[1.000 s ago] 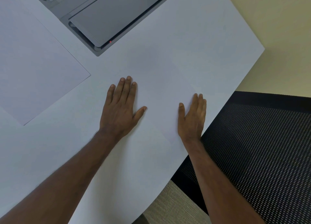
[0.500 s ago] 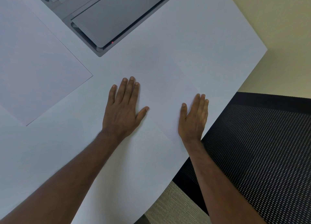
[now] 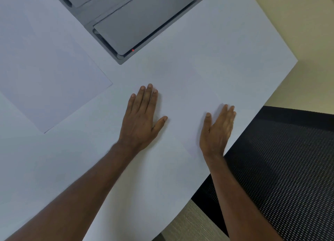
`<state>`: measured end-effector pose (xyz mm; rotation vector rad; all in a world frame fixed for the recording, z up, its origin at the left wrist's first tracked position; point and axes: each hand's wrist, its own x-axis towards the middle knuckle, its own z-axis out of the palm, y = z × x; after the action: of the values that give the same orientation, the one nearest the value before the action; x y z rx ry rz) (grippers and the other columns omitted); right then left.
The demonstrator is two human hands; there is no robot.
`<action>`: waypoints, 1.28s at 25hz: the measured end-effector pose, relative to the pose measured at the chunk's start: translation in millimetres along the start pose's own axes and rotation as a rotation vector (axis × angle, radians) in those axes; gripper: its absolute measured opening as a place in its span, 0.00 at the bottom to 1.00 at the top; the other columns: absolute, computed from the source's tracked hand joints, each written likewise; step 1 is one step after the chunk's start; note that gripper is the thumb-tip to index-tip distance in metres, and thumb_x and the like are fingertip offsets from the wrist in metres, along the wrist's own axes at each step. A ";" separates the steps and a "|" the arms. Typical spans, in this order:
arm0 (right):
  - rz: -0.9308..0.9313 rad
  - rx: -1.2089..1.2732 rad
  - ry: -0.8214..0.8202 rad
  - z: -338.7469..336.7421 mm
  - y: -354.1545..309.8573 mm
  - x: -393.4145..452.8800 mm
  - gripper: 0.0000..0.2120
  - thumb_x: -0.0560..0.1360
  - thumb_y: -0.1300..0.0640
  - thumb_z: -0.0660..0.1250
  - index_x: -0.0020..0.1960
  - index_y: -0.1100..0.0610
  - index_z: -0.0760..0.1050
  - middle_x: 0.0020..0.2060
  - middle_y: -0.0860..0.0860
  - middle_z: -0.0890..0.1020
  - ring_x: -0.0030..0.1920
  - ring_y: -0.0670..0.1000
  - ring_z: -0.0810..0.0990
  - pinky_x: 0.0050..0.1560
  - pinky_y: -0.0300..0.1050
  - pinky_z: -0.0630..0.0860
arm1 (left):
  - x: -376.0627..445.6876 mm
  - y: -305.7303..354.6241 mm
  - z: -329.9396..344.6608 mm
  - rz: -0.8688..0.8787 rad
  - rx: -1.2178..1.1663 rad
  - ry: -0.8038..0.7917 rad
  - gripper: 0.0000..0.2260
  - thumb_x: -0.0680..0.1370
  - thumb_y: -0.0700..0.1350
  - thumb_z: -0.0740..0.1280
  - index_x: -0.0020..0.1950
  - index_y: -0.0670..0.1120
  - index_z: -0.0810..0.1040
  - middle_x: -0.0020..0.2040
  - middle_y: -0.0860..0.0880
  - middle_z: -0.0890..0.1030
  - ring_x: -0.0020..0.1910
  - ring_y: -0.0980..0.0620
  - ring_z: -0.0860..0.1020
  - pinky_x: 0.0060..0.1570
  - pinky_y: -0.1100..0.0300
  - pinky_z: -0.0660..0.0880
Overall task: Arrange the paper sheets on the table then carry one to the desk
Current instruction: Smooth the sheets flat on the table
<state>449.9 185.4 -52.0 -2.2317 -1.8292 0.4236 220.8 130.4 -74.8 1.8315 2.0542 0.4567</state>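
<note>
A white paper sheet [image 3: 48, 81] lies flat on the white table [image 3: 226, 47] at the left. A second white sheet [image 3: 182, 96] lies in the middle and barely stands out from the tabletop; only its faint near corner shows beside my right wrist. My left hand [image 3: 142, 117] rests palm down on this sheet's left part, fingers straight and close together. My right hand [image 3: 216, 130] lies flat on its right part near the table's edge, slightly blurred. Neither hand grips anything.
A grey recessed panel [image 3: 144, 23] with lids and a small red light is set into the table beyond my hands. A black mesh chair [image 3: 280, 159] stands right against the table's right edge. Beige floor shows beyond the table corner.
The view has drifted a little, so everything sits further right in the frame. Both hands stay flat on the middle sheet in about the same places.
</note>
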 end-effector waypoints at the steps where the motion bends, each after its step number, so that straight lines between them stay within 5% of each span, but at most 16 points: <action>1: 0.008 0.079 0.033 -1.3 -14.2 -0.9 0.31 0.87 0.45 0.55 0.84 0.57 0.52 0.85 0.55 0.51 0.85 0.55 0.48 0.83 0.59 0.54 | -1.4 -4.4 -8.6 -0.041 -0.083 0.016 0.35 0.85 0.60 0.56 0.86 0.43 0.51 0.87 0.44 0.49 0.86 0.45 0.46 0.84 0.47 0.44; 6: -0.227 0.379 -0.013 10.0 -124.8 -17.6 0.25 0.83 0.55 0.65 0.78 0.57 0.65 0.77 0.54 0.69 0.77 0.53 0.66 0.74 0.32 0.62 | -22.5 -68.6 -66.5 -0.295 -0.119 0.277 0.29 0.85 0.54 0.58 0.82 0.40 0.61 0.85 0.40 0.56 0.85 0.40 0.53 0.84 0.45 0.48; 10: -0.377 0.403 -0.281 40.4 -212.3 -30.4 0.21 0.82 0.55 0.68 0.74 0.54 0.70 0.71 0.51 0.73 0.71 0.52 0.72 0.65 0.42 0.74 | -42.4 -137.6 -100.1 -0.539 -0.087 0.354 0.29 0.85 0.54 0.59 0.83 0.41 0.60 0.86 0.41 0.54 0.85 0.41 0.51 0.84 0.44 0.48; 17: -0.495 0.089 -0.470 82.3 -283.6 -34.1 0.30 0.80 0.48 0.71 0.77 0.57 0.68 0.74 0.55 0.70 0.74 0.56 0.66 0.72 0.52 0.69 | -53.8 -183.2 -95.2 -0.681 0.100 0.211 0.33 0.86 0.57 0.57 0.84 0.38 0.54 0.86 0.37 0.52 0.85 0.37 0.49 0.83 0.41 0.48; 22: -0.424 0.199 -0.495 88.0 -294.1 -29.2 0.24 0.79 0.53 0.74 0.72 0.57 0.73 0.69 0.55 0.72 0.69 0.54 0.72 0.62 0.37 0.71 | -53.8 -184.1 -84.2 -0.665 0.189 0.227 0.33 0.86 0.58 0.53 0.84 0.40 0.55 0.86 0.39 0.55 0.85 0.39 0.52 0.83 0.40 0.50; 24: -0.360 0.317 -0.473 88.7 -295.5 -26.4 0.20 0.79 0.60 0.73 0.69 0.58 0.73 0.66 0.55 0.74 0.63 0.51 0.76 0.49 0.22 0.71 | -54.1 -186.2 -82.8 -0.661 0.192 0.232 0.33 0.86 0.58 0.52 0.84 0.40 0.55 0.86 0.39 0.55 0.86 0.39 0.52 0.83 0.40 0.50; 27: -0.258 0.433 -0.482 86.6 -295.6 -21.2 0.19 0.79 0.61 0.73 0.67 0.57 0.73 0.58 0.52 0.79 0.51 0.43 0.78 0.37 0.16 0.69 | -55.0 -184.4 -82.3 -0.659 0.175 0.237 0.33 0.86 0.58 0.52 0.85 0.40 0.54 0.86 0.40 0.54 0.86 0.40 0.51 0.83 0.42 0.49; 32: -0.155 0.585 -0.542 75.1 -291.0 -17.8 0.14 0.79 0.56 0.73 0.65 0.56 0.81 0.47 0.38 0.81 0.50 0.38 0.80 0.48 0.27 0.74 | -58.7 -183.5 -96.1 -0.680 -0.137 0.360 0.33 0.86 0.56 0.56 0.86 0.42 0.48 0.87 0.44 0.48 0.86 0.46 0.47 0.84 0.51 0.44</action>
<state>153.3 224.8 -18.6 -1.6561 -1.7608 1.4292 20.9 50.7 -71.3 0.9210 2.6260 0.7338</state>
